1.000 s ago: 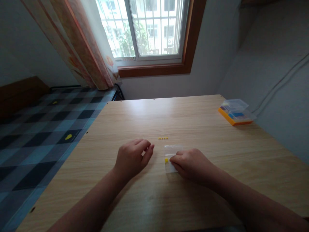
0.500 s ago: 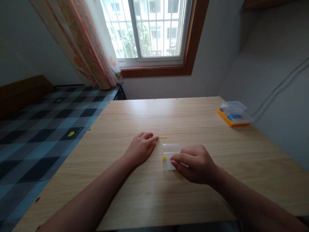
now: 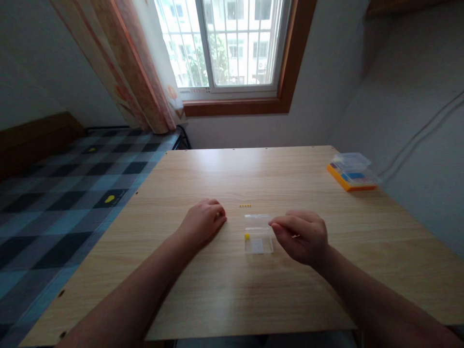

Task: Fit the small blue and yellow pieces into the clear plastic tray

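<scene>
A small clear plastic box point(image 3: 268, 247) lies open on the table, its lid point(image 3: 256, 221) folded back on the far side. Inside its left end sits a small yellow piece point(image 3: 247, 237), and a pale patch shows on the bottom. Just beyond the lid is a short row of several tiny yellow pieces point(image 3: 245, 206). My right hand point(image 3: 302, 237) is closed in a pinch, fingertips at the lid's right edge; whether they grip anything is hidden. Left of the box, my left hand point(image 3: 205, 217) rests on the wood with fingers curled in and nothing visible in them.
At the table's right edge stands an orange-based case point(image 3: 351, 176) with a raised clear lid and coloured things inside. The wooden table point(image 3: 203, 299) adjoins a bed with a checked cover point(image 3: 68, 212) on the left. Behind are a curtain point(image 3: 145, 72) and a barred window.
My left hand has drawn back leftwards from the yellow row, curling its fingers. My right hand has moved out from over the box to its lid's right edge. The box stays put.
</scene>
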Available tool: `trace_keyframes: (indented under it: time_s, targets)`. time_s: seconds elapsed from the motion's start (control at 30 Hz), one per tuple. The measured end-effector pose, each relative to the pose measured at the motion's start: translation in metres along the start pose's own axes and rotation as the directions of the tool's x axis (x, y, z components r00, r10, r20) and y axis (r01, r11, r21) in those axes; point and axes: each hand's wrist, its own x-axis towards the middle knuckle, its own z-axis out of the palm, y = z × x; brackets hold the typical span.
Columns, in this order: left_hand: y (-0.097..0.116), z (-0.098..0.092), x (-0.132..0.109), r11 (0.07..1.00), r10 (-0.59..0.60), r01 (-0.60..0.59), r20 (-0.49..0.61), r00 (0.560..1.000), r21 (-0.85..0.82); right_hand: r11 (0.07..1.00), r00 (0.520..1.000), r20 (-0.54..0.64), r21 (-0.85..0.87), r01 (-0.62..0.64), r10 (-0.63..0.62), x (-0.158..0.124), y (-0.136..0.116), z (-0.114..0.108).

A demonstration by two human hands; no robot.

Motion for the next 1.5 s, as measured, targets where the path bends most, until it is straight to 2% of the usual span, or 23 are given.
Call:
trace_keyframes:
  time_s: [0.17,0.43,0.57,0.63,0.7,0.8,1.03,1.17,1.23,1.3,1.33,1.4,1.47,1.5]
  targets:
    - [0.0,-0.001,0.0,0.999,-0.028,0.029,0.041,0.999,-0.031,0.999,0.999,0.012,0.044,0.029,-0.03,-0.002,0.003,0.004]
    - [0.001,-0.004,-0.004,0.998,-0.003,0.009,0.109,0.994,-0.054,0.996,0.997,0.074,0.082,0.022,-0.028,-0.006,0.004,0.006]
    - [0.023,-0.01,-0.014,0.997,0.025,-0.018,0.092,0.995,-0.081,0.997,0.994,0.103,0.077,0.021,-0.029,-0.007,0.003,0.006]
    - [0.039,-0.012,-0.022,0.983,0.088,-0.075,0.075,0.993,-0.169,0.997,0.994,0.105,0.068,0.021,-0.028,-0.007,0.002,0.006]
    - [0.055,-0.01,-0.029,0.959,0.139,-0.118,0.064,0.988,-0.257,0.998,0.995,0.1,0.062,0.019,-0.026,-0.007,0.002,0.005]
    - [0.072,-0.003,-0.033,0.959,0.132,-0.108,0.077,0.988,-0.262,0.998,0.995,0.097,0.058,0.018,-0.023,-0.007,0.003,0.004]
    - [0.084,0.007,-0.021,0.99,0.027,-0.009,0.131,0.991,-0.141,0.999,0.993,0.111,0.002,0.033,-0.033,-0.006,0.004,0.002]
    - [0.084,0.008,-0.02,0.99,0.017,0.004,0.156,0.988,-0.139,0.999,0.979,0.201,-0.024,0.03,-0.024,-0.004,0.006,-0.002]
    - [0.079,0.007,-0.022,0.985,0.033,-0.009,0.138,0.99,-0.172,1.0,0.953,0.301,-0.011,0.028,-0.023,-0.002,0.008,-0.004]
    - [0.071,0.003,-0.024,0.975,0.075,-0.049,0.118,0.99,-0.215,1.0,0.899,0.437,0.003,0.005,-0.006,-0.001,0.009,-0.006]
    - [0.066,0.0,-0.025,0.969,0.111,-0.083,0.112,0.988,-0.233,1.0,0.857,0.515,0.001,-0.015,0.012,0.0,0.009,-0.007]
    - [0.055,-0.007,-0.026,0.956,0.201,-0.171,0.108,0.974,-0.239,0.998,0.744,0.666,-0.019,-0.061,0.058,0.002,0.01,-0.006]
    - [0.045,-0.011,-0.026,0.946,0.265,-0.239,0.098,0.959,-0.217,0.994,0.633,0.768,-0.049,-0.097,0.099,0.002,0.011,-0.005]
    - [0.041,-0.012,-0.026,0.944,0.28,-0.256,0.092,0.956,-0.207,0.992,0.595,0.796,-0.06,-0.109,0.113,0.002,0.011,-0.003]
